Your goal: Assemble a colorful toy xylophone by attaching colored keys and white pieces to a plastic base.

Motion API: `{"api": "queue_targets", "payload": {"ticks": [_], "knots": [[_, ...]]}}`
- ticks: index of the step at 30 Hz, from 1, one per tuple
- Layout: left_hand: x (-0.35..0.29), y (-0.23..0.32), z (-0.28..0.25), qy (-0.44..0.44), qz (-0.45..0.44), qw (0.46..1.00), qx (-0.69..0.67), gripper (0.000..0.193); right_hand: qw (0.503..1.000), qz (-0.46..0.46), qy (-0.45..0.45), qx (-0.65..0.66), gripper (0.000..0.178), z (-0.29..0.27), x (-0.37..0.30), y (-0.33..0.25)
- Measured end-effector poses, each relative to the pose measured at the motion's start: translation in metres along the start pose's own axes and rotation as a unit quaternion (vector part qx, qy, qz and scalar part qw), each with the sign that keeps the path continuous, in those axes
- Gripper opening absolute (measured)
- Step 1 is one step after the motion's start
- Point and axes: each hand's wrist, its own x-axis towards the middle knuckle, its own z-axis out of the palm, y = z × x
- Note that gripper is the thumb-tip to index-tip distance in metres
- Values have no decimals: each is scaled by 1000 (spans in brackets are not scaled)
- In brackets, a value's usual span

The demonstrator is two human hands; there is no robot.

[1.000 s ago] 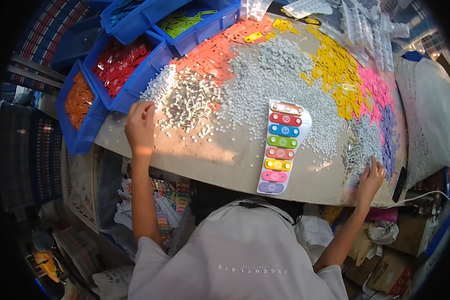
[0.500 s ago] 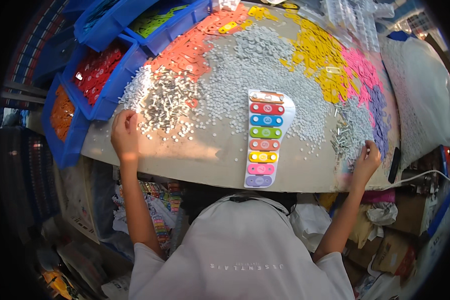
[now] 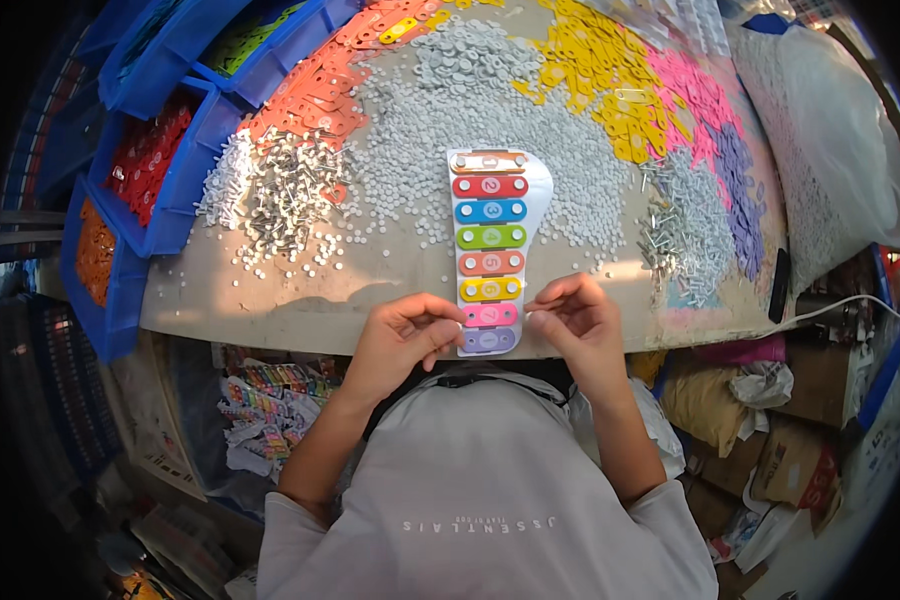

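Observation:
A toy xylophone (image 3: 535,190) with a white base lies upright on the table in front of me, its coloured bars stacked from orange at the far end to purple nearest me. White round heads show at both ends of most bars; the pink bar (image 3: 490,315) and the purple bar (image 3: 489,341) show small holes instead. My left hand (image 3: 402,340) is pinched at the pink bar's left end, and what it holds is hidden. On the other side, my right hand (image 3: 582,325) pinches a small pale piece, too small to name, just right of the pink and yellow bars.
White-headed pins (image 3: 295,200) lie heaped at the left, silver pins (image 3: 685,230) at the right. Small grey-white rings (image 3: 470,130) spread across the middle. Yellow bars (image 3: 595,60), pink bars (image 3: 695,95) and purple bars (image 3: 738,190) lie behind. Blue bins (image 3: 175,225) line the left edge.
Both hands have come inward from the pin heaps at left and right to the near end of the xylophone. The whole view has shifted slightly.

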Motion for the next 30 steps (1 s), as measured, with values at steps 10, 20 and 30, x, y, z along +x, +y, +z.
{"api": "queue_targets", "payload": {"ticks": [10,20,30], "knots": [[7,0,5,-7,-15,998,53,16,1000,26,-7,-1,18,9,1,13],[27,5,3,-60,-45,976,203,62,986,151,-44,-51,22,1,7,7],[40,23,3,-130,-69,975,167,53,976,186,-79,-86,24,-1,13,19]]}}
